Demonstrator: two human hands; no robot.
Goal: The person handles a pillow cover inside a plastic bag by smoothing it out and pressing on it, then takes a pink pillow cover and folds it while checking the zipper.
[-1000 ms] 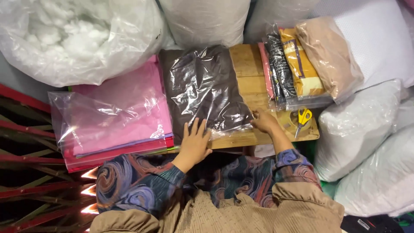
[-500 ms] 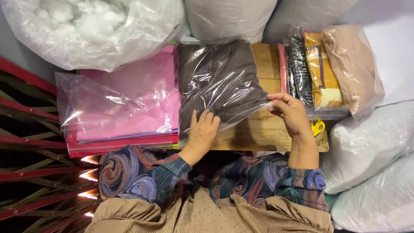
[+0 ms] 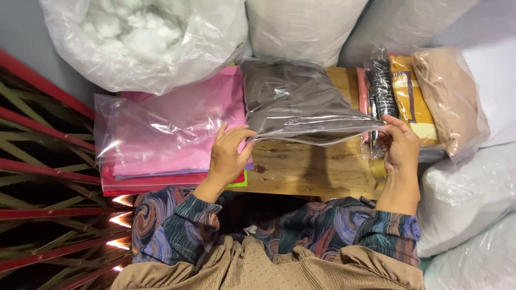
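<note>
Clear plastic is what both sets of fingers are pinched on: I have the near edge of the grey-brown packet [image 3: 301, 102], a clear bag with dark folded cloth inside, held up off the wooden bench [image 3: 312, 172]. My left hand [image 3: 228, 153] grips the packet's lower left corner, thumb on top and fingers curled beneath; my right hand [image 3: 400, 145] closes on the lower right corner, fingertips nipped tight on the film. The packet's far end lies toward the big sacks, and its near edge hangs just above bare wood, casting a shadow there.

Just left of my left hand lies the pink stack [image 3: 172, 134]: flat pink cloth pieces in a loose clear bag, with red and green edges showing at the bottom. It touches the grey-brown packet's left side.

Beside my right hand stands a row of narrow packets on edge: a black patterned packet [image 3: 382, 86], then a yellow-orange packet [image 3: 411, 102] with a dark rectangular frame mark, then a tan packet [image 3: 449, 102], all in clear wrap.

Farther out, a large clear sack of white stuffing [image 3: 140, 37] sits at the far left, a pale sack [image 3: 301, 27] behind the packet, and white sacks [image 3: 467, 193] crowd the right. Red and dark slats [image 3: 48, 177] run along my left.
</note>
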